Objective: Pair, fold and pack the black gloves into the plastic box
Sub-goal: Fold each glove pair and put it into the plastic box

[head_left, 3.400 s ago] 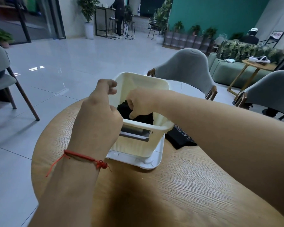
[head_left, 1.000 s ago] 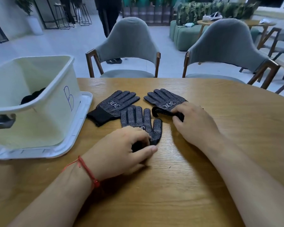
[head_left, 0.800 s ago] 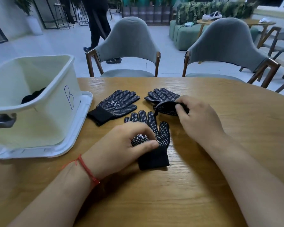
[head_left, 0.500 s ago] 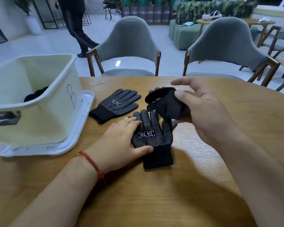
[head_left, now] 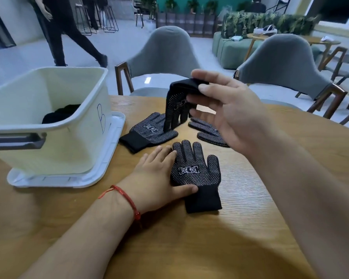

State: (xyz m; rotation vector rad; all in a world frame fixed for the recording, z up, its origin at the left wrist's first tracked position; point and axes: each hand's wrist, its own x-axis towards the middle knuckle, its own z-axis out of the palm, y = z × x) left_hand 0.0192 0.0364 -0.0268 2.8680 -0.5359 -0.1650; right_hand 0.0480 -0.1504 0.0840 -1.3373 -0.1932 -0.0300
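Note:
A black dotted glove (head_left: 195,174) lies flat in front of me, fingers pointing away. My left hand (head_left: 157,178) rests flat on its left edge, thumb across the cuff line. My right hand (head_left: 228,115) holds a second black glove (head_left: 177,103) in the air by its cuff, pinched between thumb and fingers, its fingers hanging down. Two more gloves lie on the table: one (head_left: 149,131) near the box, another (head_left: 210,131) partly hidden behind my right hand. The cream plastic box (head_left: 75,141) stands at the left on its white lid, with folded black gloves (head_left: 58,114) inside.
The round wooden table (head_left: 189,238) carries everything. Two grey chairs (head_left: 165,57) stand at its far edge. A person in black walks across the floor at the back left. A green sofa and side tables are far behind.
My right hand has lifted its glove off the table and raised it, so it now hangs by the cuff. My left hand has flattened onto the near glove, which lies straight.

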